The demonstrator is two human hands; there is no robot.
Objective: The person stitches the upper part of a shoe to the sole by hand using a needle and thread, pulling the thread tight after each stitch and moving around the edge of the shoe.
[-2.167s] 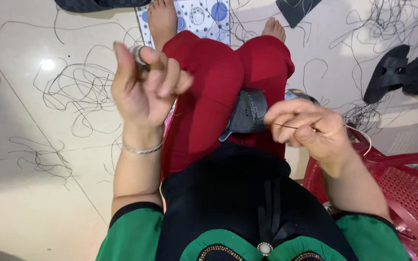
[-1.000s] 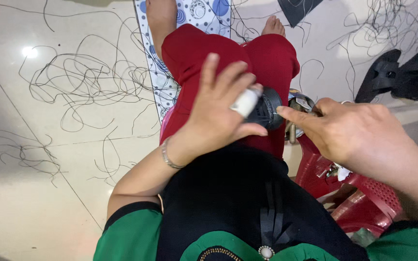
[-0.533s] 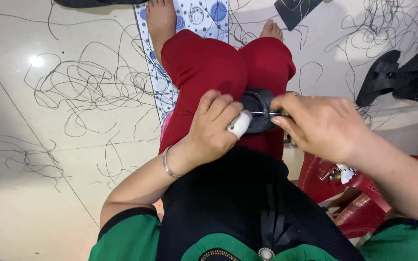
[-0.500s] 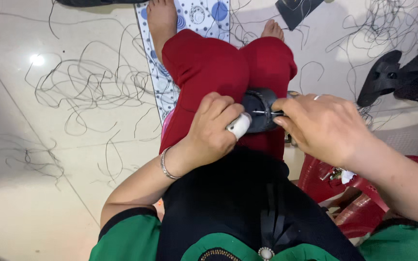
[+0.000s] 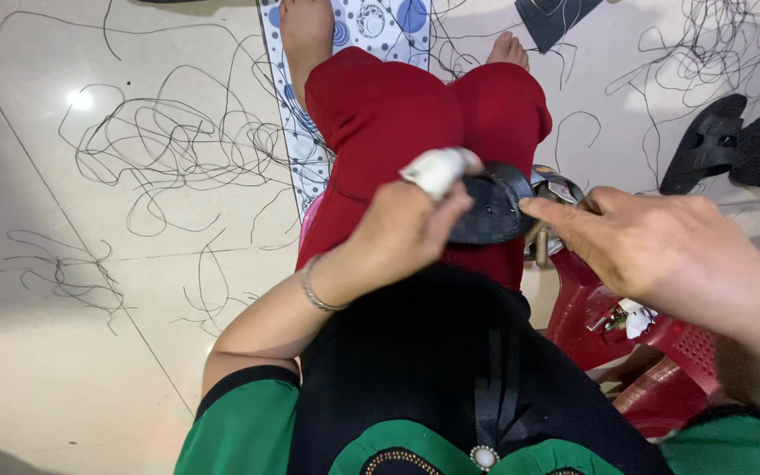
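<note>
The left hand (image 5: 398,233) is closed around a dark, round, flat piece (image 5: 485,211) and keeps it on the lap, over the right knee of the red trousers (image 5: 398,114). One finger of this hand wears a white wrap (image 5: 437,167), and a thin metal bangle (image 5: 314,286) sits on the wrist. The right hand (image 5: 653,246) comes in from 3 o'clock; its fingers are half curled and the index tip touches the edge of the dark piece. I cannot tell if it pinches a thread or a needle there, because nothing so thin shows.

As I judge it, the work on this piece is in the middle: both hands are on it and it is not put aside.

At 3 o'clock of the piece a small metal tin (image 5: 556,189) is half hidden behind it, and at 4 o'clock stands a red plastic stool (image 5: 609,325). On the pale tile floor (image 5: 63,352), from 9 to 11 o'clock, many loose black threads (image 5: 160,149) lie in curls. At 12 o'clock a dotted white and blue mat (image 5: 380,22) is under the bare feet. At 2 o'clock lie black shoe parts (image 5: 732,141).
</note>
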